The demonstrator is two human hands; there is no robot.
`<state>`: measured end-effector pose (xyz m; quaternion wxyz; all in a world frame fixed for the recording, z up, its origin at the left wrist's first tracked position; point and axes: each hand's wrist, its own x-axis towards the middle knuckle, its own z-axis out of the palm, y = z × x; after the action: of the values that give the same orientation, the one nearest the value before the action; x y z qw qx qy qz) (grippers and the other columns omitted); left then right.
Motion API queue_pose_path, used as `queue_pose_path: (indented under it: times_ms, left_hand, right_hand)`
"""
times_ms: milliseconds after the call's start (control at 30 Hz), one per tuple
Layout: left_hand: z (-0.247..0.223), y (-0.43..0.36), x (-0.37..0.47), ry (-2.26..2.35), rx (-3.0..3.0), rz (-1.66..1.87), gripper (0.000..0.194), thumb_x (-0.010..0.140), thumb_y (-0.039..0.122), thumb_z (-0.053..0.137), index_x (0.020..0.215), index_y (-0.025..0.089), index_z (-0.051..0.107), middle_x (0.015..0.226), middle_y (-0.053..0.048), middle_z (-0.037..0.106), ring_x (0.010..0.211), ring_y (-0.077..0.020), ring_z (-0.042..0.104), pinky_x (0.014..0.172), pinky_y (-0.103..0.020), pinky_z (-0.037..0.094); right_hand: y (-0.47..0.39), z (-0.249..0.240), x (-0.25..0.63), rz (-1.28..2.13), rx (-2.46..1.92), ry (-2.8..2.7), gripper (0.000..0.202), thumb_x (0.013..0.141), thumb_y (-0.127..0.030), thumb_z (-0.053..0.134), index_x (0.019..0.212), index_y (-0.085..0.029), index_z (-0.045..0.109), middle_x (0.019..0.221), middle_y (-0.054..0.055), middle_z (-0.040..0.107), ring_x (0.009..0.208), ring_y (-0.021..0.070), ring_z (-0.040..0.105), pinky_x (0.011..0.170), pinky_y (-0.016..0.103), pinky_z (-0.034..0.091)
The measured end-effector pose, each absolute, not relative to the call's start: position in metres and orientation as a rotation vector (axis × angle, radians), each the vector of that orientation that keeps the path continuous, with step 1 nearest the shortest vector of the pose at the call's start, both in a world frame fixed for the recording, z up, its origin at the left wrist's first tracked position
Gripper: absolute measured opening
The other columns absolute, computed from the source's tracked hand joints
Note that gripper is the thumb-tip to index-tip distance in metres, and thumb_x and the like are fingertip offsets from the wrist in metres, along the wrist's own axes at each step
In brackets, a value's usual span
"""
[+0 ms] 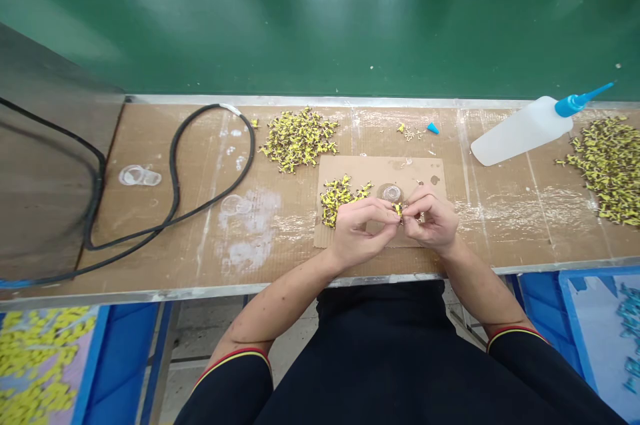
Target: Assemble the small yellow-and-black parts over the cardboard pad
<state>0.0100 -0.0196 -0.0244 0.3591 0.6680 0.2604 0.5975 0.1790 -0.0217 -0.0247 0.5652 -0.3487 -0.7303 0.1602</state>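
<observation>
Between the fingertips of both hands is a small yellow and dark piece (398, 209). My left hand (364, 229) pinches it from the left, thumb and forefinger together. From the right, my right hand (430, 218) is closed at the same piece, its fingers bent and pressed together. Both hands are over a cardboard sheet (370, 167). Just beyond the fingertips stands a small clear round dish (391, 193). A small pile of yellow and dark pieces (336, 200) lies on the sheet, to the left and partly behind my left hand.
Larger piles of similar pieces lie at back left (300, 138) and far right (613, 168). A white bottle (523, 132) with a blue nozzle lies at back right, near a blue cap (433, 128). A black cable (176, 178) loops on the left. Blue bins (117, 358) flank the bench.
</observation>
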Motion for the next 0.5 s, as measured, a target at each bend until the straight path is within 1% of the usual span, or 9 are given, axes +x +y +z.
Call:
queue_pose_path:
  times_ms: [133,233,367,500]
  left_hand:
    - [-0.0263,-0.0226,0.0124,0.659,1.552,1.482,0.008,0.085,0.012,0.077,0.083,0.019,0.073,0.081,-0.005,0.080,0.081,-0.0157,0.079,0.078,-0.026,0.065]
    - [-0.0268,-0.0221,0.0125,0.690,1.537,1.460,0.005,0.087,0.015,0.077,0.086,0.019,0.075,0.084,-0.006,0.081,0.084,-0.0167,0.079,0.079,-0.027,0.065]
    - [-0.0263,-0.0197,0.0114,0.701,1.645,1.530,0.009,0.087,0.012,0.075,0.091,0.020,0.074,0.086,-0.005,0.081,0.085,-0.0166,0.080,0.082,-0.028,0.066]
    - [-0.0233,-0.0186,0.0103,0.698,1.773,1.576,0.016,0.087,0.005,0.072,0.095,0.018,0.073,0.089,-0.005,0.082,0.090,-0.0171,0.080,0.086,-0.029,0.066]
  right_hand:
    - [-0.0236,-0.0252,0.1755,0.368,-0.811,-1.650,0.009,0.086,-0.017,0.068,0.086,-0.025,0.066,0.071,-0.001,0.065,0.056,0.0140,0.057,0.048,0.028,0.047]
    - [-0.0240,-0.0229,0.1753,0.347,-0.829,-1.662,0.009,0.088,-0.017,0.068,0.089,-0.026,0.068,0.073,0.000,0.067,0.058,0.0152,0.059,0.050,0.030,0.048]
    - [-0.0237,-0.0187,0.1763,0.314,-0.839,-1.688,0.013,0.088,-0.014,0.069,0.094,-0.026,0.070,0.075,0.000,0.068,0.058,0.0145,0.059,0.048,0.029,0.047]
    - [-0.0231,-0.0162,0.1778,0.303,-0.828,-1.705,0.018,0.086,-0.011,0.071,0.097,-0.026,0.072,0.078,0.000,0.069,0.059,0.0133,0.059,0.048,0.028,0.047]
